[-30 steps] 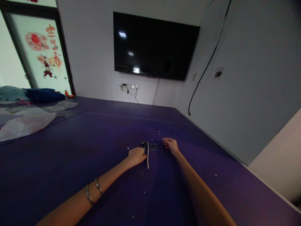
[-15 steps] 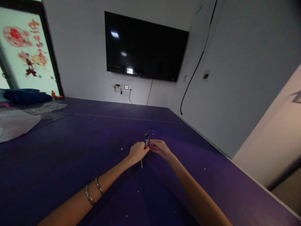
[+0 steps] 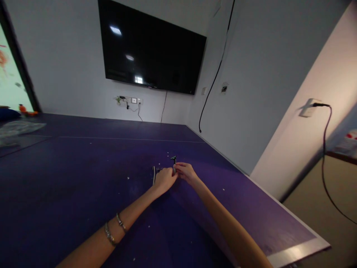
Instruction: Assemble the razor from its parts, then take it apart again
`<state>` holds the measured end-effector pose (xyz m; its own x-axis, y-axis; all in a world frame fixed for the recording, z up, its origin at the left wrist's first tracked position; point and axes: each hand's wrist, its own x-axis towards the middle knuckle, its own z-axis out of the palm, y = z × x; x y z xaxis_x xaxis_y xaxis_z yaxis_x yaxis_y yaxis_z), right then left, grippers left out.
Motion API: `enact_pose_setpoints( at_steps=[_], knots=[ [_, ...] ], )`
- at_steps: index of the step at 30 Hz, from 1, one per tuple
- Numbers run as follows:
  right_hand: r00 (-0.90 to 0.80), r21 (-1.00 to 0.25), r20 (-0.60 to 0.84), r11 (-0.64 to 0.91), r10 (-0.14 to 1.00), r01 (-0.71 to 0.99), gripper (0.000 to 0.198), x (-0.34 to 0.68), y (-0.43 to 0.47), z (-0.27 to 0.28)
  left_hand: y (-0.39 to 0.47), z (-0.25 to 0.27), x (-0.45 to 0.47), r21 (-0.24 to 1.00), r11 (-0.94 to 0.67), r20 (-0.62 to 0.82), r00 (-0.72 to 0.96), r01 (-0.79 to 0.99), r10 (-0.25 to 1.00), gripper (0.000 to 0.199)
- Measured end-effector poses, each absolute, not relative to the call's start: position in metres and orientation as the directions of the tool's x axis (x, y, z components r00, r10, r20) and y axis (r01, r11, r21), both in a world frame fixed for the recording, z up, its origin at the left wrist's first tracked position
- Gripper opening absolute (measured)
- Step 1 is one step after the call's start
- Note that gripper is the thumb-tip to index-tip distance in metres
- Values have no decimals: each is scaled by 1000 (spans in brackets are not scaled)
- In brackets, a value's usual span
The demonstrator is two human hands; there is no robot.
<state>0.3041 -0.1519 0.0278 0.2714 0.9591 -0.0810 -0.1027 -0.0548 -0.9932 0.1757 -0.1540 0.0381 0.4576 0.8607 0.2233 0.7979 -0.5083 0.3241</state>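
A small, thin object with a dark T-shaped top [image 3: 173, 158], razor-like in outline, stands up between my hands. Its lower part is hidden by my fingers. My left hand [image 3: 165, 178] is closed around it, thumb to the right. From the right, my right hand [image 3: 185, 172] meets it with thumb and fingertips pinched just below the top. A pale narrow strip [image 3: 154, 175] shows just left of my left hand; whether that hand holds it I cannot tell.
Small white scraps lie scattered over the purple tabletop [image 3: 92, 178]. Clear plastic bags [image 3: 21, 128] and an orange item [image 3: 26, 111] are at the far left. A television [image 3: 153, 48] hangs on the wall, and a black cable [image 3: 213, 85] dangles at the corner.
The view has swung right. My right fingers, earlier spread beside the thin object, now pinch it. The pale strip, earlier below my left hand, now shows to that hand's left.
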Motion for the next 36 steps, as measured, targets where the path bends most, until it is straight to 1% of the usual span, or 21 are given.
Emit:
enact_pose_setpoints(
  at_steps=[4, 7, 10, 14, 18, 22, 27, 32, 36],
  knots=[
    [341, -996, -62, -82, 938, 44, 23, 337, -151, 32, -157, 41, 174, 297, -536, 241, 481, 791, 843, 43],
    [397, -968, -60, -151, 916, 202, 14, 377, -152, 34, -156, 44, 157, 235, -534, 191, 500, 812, 845, 33],
    [427, -899, -59, -234, 902, 371, 2, 417, -156, 33, -153, 43, 134, 163, -503, 100, 492, 849, 865, 28],
    [434, -781, -28, -291, 900, 553, 8, 450, -161, 24, -146, 34, 110, 107, -474, 55, 470, 874, 881, 29],
    [425, -667, 11, -310, 905, 678, 17, 460, -160, 16, -141, 23, 99, 122, -426, 27, 426, 897, 904, 34],
    [428, -589, 61, -314, 902, 745, 19, 461, -156, 13, -142, 19, 98, 140, -410, 15, 413, 901, 911, 37],
    [440, -547, 121, -310, 890, 778, 17, 461, -153, 10, -145, 21, 102, 148, -415, 7, 419, 898, 908, 39],
    [443, -558, 159, -290, 882, 778, 21, 460, -156, 11, -144, 22, 105, 132, -418, -2, 422, 899, 907, 28],
    [442, -613, 215, -232, 871, 755, 21, 450, -159, 18, -143, 20, 103, 146, -417, 18, 419, 897, 908, 28]
  ],
)
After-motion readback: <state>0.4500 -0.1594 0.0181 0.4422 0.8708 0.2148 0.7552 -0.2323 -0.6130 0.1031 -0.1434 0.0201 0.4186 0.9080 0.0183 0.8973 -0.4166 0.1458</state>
